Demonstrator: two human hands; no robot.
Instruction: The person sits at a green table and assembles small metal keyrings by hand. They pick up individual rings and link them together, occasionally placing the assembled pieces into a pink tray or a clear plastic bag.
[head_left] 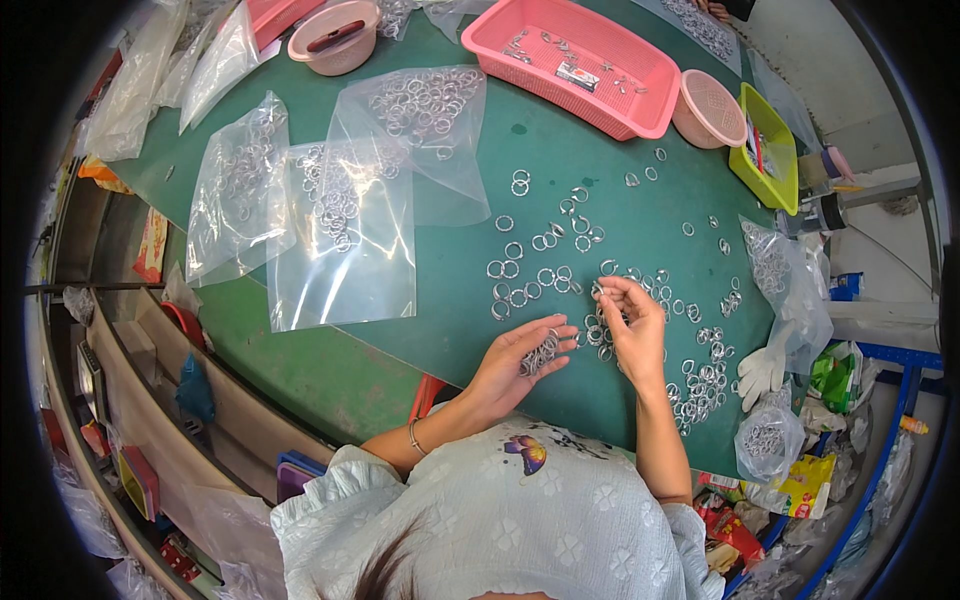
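My left hand [512, 362] is cupped, palm up, around a small bunch of silver rings [540, 354]. Close beside it, my right hand [634, 325] pinches one silver ring between thumb and fingertips, partly hidden by the fingers. Under and around that hand lies a loose heap of silver rings [602, 335] on the green tabletop [460, 265]. More loose rings [515, 296] are scattered farther out, and a denser pile [704, 388] sits to the right of my right forearm.
Transparent bags of rings [340, 235] lie at the left. A pink basket [570, 70], a round pink bowl [710, 112] and a yellow-green basket [768, 150] stand along the far side. A white glove [762, 376] and bagged rings [768, 436] are at the right edge.
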